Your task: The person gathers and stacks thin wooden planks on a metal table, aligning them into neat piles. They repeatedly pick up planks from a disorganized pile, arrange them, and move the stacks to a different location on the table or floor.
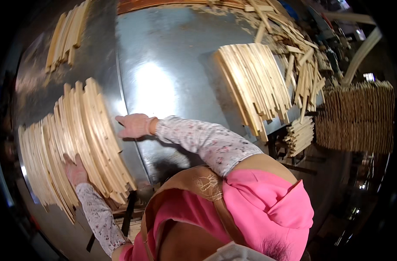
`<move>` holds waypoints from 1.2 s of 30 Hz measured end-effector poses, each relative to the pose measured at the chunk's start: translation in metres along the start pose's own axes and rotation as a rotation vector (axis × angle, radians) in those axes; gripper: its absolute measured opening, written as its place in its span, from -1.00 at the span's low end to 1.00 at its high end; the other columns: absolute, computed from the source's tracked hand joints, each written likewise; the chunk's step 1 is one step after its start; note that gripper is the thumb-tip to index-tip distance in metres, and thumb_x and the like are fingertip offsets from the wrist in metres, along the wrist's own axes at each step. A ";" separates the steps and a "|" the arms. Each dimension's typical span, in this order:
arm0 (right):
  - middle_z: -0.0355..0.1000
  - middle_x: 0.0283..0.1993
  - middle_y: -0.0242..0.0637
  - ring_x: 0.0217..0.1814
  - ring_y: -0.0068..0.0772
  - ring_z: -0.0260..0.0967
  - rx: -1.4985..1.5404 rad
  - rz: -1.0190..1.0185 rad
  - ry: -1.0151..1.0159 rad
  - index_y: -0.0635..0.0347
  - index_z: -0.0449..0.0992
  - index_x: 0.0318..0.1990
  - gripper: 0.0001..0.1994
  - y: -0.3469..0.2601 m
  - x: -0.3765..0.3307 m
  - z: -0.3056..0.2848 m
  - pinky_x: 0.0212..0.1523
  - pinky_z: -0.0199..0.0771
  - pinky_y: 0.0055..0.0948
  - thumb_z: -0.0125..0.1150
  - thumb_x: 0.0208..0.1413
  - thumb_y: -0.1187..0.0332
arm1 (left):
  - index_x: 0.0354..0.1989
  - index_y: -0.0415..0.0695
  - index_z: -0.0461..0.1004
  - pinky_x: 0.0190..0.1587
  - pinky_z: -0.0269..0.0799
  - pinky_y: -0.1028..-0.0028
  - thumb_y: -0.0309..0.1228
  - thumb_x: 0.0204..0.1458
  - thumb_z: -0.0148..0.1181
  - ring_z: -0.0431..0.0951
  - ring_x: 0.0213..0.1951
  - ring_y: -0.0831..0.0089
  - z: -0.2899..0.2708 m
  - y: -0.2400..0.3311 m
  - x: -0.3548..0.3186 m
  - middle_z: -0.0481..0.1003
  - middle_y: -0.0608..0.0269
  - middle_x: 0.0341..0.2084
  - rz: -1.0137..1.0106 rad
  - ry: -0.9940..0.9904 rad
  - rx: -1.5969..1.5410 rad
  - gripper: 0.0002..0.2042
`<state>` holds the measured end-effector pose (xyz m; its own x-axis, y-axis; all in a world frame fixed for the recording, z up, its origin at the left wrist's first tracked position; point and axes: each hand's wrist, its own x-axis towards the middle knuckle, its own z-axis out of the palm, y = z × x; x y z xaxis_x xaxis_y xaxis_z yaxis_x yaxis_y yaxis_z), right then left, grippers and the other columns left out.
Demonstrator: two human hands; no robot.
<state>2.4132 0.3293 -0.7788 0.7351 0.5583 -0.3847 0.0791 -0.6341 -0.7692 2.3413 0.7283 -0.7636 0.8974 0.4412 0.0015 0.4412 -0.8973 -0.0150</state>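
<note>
My left hand [75,170], in a pink knit glove, lies on top of a broad pile of pale wooden strips [83,126] at the left, its fingers spread on the wood. My right hand [136,125], gloved the same way, is over the metal table [172,52] just right of that pile. Two of its fingertips stand apart and point at the pile's right side, with a small gap between. Nothing shows in its grasp. The strips run side by side, their ends uneven.
Another stack of strips [255,82] sits on the table's right part, with loose offcuts [305,76] heaped beyond it. A few strips [68,35] lie at the far left. Lower right are a small stack [300,135] and a tall brown bundle [355,117].
</note>
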 end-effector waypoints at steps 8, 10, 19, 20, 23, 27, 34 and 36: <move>0.59 0.22 0.18 0.27 0.17 0.54 -0.017 0.498 0.939 0.38 0.52 0.31 -0.36 0.301 -0.317 -0.220 0.36 0.52 -0.09 0.39 0.31 0.00 | 0.64 -0.27 0.05 0.66 0.07 0.11 -0.45 0.20 0.41 0.16 0.61 -0.01 0.044 0.217 -0.161 0.19 -0.15 0.59 0.112 -0.095 -1.059 -0.13; 0.59 0.18 0.18 0.24 0.19 0.54 -0.344 0.477 1.214 0.41 0.50 0.28 -0.35 0.388 -0.402 -0.277 0.31 0.52 -0.07 0.41 0.27 0.02 | 0.62 -0.31 0.08 0.67 0.01 0.15 -0.45 0.21 0.39 0.16 0.61 0.04 0.060 0.308 -0.231 0.18 -0.11 0.59 0.324 -0.183 -1.191 -0.16; 0.30 0.59 0.16 0.66 0.17 0.19 -0.228 0.769 0.689 0.18 0.38 0.51 -0.33 0.651 -0.544 -0.336 0.53 0.30 -0.05 -0.03 0.48 -0.12 | 0.65 -0.33 0.04 0.65 0.01 0.19 0.06 0.25 0.26 0.13 0.62 -0.12 0.069 0.614 -0.394 0.14 -0.26 0.61 0.508 -0.703 -0.885 -0.04; 0.35 0.54 0.16 0.60 0.21 0.26 -0.123 0.747 0.752 0.16 0.42 0.47 -0.36 0.660 -0.536 -0.332 0.50 0.34 -0.04 -0.05 0.49 -0.11 | 0.66 -0.33 0.03 0.64 0.03 0.19 0.06 0.25 0.27 0.13 0.61 -0.12 0.071 0.628 -0.396 0.14 -0.26 0.61 0.505 -0.724 -0.919 -0.03; 0.51 0.37 0.21 0.41 0.26 0.47 -0.151 0.665 0.755 0.21 0.53 0.36 -0.39 0.659 -0.518 -0.319 0.39 0.45 -0.05 -0.07 0.51 -0.12 | 0.67 -0.28 0.01 0.60 0.13 0.20 0.05 0.25 0.28 0.21 0.58 -0.10 0.082 0.645 -0.401 0.22 -0.26 0.56 0.438 -0.693 -0.962 -0.03; 0.64 0.17 0.26 0.22 0.16 0.63 0.073 0.726 0.738 0.53 0.48 0.36 -0.21 0.613 -0.496 -0.301 0.27 0.56 -0.12 -0.02 0.46 -0.19 | 0.67 -0.26 0.03 0.58 0.17 0.20 0.06 0.27 0.28 0.28 0.55 -0.10 0.093 0.625 -0.395 0.29 -0.26 0.52 0.226 -0.700 -1.041 -0.05; 0.66 0.14 0.23 0.17 0.15 0.66 0.365 0.768 0.785 0.51 0.50 0.35 -0.19 0.504 -0.417 -0.228 0.23 0.59 -0.10 0.03 0.43 -0.24 | 0.65 -0.29 0.04 0.57 0.19 0.21 0.02 0.27 0.33 0.32 0.52 -0.08 0.079 0.505 -0.322 0.32 -0.26 0.50 0.141 -0.663 -1.125 -0.05; 0.68 0.07 0.22 0.13 0.16 0.68 0.314 0.726 0.775 0.52 0.54 0.28 -0.19 0.472 -0.388 -0.196 0.18 0.59 -0.08 0.08 0.41 -0.26 | 0.65 -0.29 0.06 0.56 0.21 0.22 0.01 0.29 0.31 0.34 0.52 -0.07 0.074 0.459 -0.300 0.34 -0.25 0.49 0.121 -0.605 -1.034 -0.08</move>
<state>2.2968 -0.2913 -0.8923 0.7683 -0.4470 -0.4581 -0.6357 -0.4497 -0.6274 2.2740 0.1853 -0.8454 0.9076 0.0398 -0.4180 0.3981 -0.3979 0.8265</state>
